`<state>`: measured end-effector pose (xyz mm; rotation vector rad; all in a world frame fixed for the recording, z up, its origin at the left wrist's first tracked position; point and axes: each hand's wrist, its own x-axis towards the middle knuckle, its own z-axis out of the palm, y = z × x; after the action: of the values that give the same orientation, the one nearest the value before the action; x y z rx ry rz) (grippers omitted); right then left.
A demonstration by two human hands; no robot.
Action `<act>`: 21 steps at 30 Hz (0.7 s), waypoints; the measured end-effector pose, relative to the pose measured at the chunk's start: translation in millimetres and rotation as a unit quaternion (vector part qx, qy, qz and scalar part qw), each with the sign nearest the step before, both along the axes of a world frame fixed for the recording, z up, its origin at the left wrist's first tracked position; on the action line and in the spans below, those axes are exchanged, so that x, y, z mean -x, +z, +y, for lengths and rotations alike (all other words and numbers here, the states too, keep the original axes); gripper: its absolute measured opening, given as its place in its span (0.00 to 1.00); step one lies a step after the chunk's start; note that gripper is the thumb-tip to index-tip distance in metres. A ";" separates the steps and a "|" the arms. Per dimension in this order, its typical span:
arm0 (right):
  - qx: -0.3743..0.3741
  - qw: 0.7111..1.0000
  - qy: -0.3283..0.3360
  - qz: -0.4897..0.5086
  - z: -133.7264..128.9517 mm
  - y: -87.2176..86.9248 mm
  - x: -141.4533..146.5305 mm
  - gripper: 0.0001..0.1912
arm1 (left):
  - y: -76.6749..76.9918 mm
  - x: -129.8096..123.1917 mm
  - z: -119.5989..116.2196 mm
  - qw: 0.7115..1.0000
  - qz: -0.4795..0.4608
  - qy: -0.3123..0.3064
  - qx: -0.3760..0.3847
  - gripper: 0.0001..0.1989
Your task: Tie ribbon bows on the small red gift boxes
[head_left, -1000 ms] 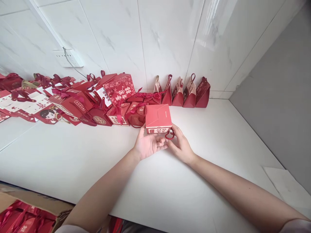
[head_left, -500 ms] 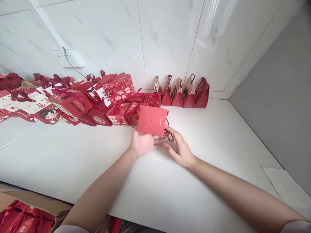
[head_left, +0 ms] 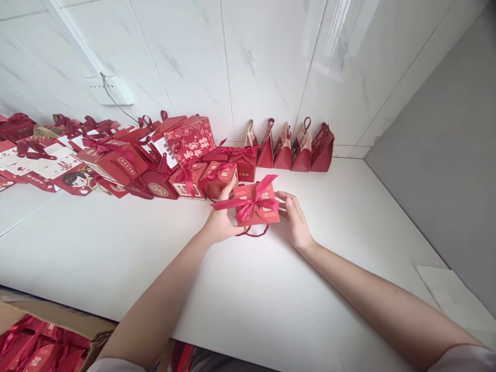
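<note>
The left hand (head_left: 221, 222) held the red box (head_left: 267, 197), with its thumb at the near side and its fingers at the left side. The right hand (head_left: 297, 222) had its fingers loosely apart by the right side; I could not tell if they pressed it. The box, with a ribbon bow (head_left: 253, 203) on top, was above the counter (head_left: 240, 299), nearer to its back edge. Five pointed boxes (head_left: 301, 160) stood along that edge, towards the back right corner.

Free tabletop (head_left: 240, 294) in front — red boxes (head_left: 192, 140) behind
</note>
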<state>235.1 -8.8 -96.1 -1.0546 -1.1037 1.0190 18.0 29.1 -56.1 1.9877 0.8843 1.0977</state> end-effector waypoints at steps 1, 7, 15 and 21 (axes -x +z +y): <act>-0.004 1.000 0.016 0.008 -0.7 1.5 1.1 0.22 | -0.9 -0.5 -0.7 1.000 0.017 0.002 -0.011 0.55; -0.013 0.995 0.101 0.022 -0.1 5.7 1.9 0.23 | -2.6 -1.7 -3.5 0.993 0.100 0.004 -0.068 0.57; 0.041 0.997 0.058 0.029 5.0 -7.5 -1.5 0.23 | 10.1 14.6 3.1 0.985 0.034 -0.134 0.108 0.40; 0.085 0.994 0.052 0.051 4.3 -5.1 -5.2 0.22 | 10.8 21.6 14.2 0.989 -0.028 -0.066 0.132 0.37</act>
<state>240.3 -4.6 -101.2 -1.0757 -1.0120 1.2540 -3.5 43.3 -45.2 1.7617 0.8098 0.9071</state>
